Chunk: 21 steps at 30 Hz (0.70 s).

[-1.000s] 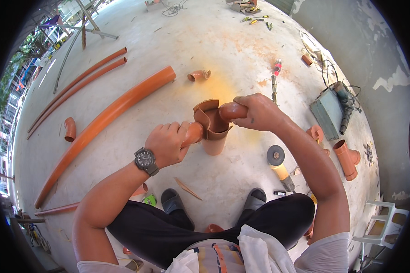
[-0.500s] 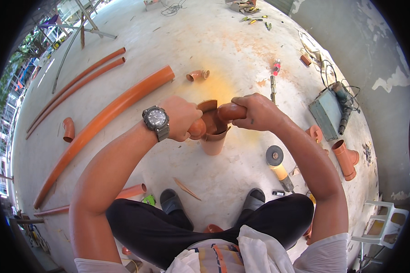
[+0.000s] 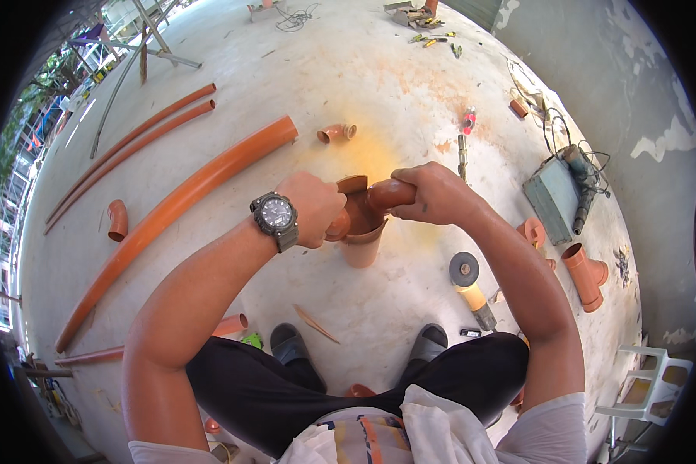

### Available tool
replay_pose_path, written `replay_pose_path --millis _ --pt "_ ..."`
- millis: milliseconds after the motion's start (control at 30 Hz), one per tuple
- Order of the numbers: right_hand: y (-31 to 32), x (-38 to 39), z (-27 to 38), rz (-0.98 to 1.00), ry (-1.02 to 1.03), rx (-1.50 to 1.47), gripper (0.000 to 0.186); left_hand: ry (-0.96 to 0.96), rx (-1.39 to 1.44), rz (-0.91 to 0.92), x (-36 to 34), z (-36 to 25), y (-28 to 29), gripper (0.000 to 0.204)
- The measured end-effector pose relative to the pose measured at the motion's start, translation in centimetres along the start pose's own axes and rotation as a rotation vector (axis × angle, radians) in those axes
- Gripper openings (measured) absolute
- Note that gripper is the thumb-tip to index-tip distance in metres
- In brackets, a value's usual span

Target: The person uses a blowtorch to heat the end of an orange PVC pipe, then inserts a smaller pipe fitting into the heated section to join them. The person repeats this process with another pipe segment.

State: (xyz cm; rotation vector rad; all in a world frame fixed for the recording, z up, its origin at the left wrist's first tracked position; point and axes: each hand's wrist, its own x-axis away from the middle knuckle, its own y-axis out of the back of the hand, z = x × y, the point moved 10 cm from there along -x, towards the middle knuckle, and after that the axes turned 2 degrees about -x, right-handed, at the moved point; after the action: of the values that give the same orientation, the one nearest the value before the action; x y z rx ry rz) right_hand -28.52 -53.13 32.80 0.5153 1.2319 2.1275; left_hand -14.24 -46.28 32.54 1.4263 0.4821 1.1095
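An orange-brown plastic pipe piece (image 3: pixel 360 254) stands upright on the floor between my feet and the long pipe, its top open and cut unevenly. My left hand (image 3: pixel 311 207), with a watch on the wrist, closes round a rounded elbow-like part (image 3: pixel 338 226) at its left rim. Opposite it, my right hand (image 3: pixel 438 193) wraps round a second pipe elbow (image 3: pixel 390 195) at the right rim. Whether these rounded parts are one piece with the upright pipe I cannot tell. My fingertips are partly hidden behind them.
A long orange pipe (image 3: pixel 185 203) lies to the left, with two thinner pipes beyond. An angle grinder (image 3: pixel 469 288) rests near my right foot. Further right are a branched pipe fitting (image 3: pixel 584 277), a drill (image 3: pixel 584 185) by a grey metal box (image 3: pixel 551 193), and a white chair (image 3: pixel 646 387).
My left hand has shifted slightly right and down, its wrist turned a little. The right hand has dropped slightly, still gripping. The whole view has tilted a little.
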Motion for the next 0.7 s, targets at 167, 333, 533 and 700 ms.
replay_pose_path --millis 167,333,533,700 --pt "0.8 0.3 -0.2 0.024 -0.050 -0.028 0.035 0.023 -0.039 0.044 -0.4 0.1 -0.2 0.030" --pt "2.5 0.9 -1.0 0.045 -0.228 -0.180 0.037 0.016 -0.040 0.018 -0.3 0.3 -0.5 0.030" --pt "0.9 -0.1 -1.3 0.004 -0.008 -0.065 0.040 0.010 -0.026 0.009 -0.4 -0.2 0.1 0.031" --pt "0.3 -0.8 0.1 0.105 -0.022 -0.017 0.040 0.006 0.023 -0.029 0.2 0.1 -0.3 0.034"
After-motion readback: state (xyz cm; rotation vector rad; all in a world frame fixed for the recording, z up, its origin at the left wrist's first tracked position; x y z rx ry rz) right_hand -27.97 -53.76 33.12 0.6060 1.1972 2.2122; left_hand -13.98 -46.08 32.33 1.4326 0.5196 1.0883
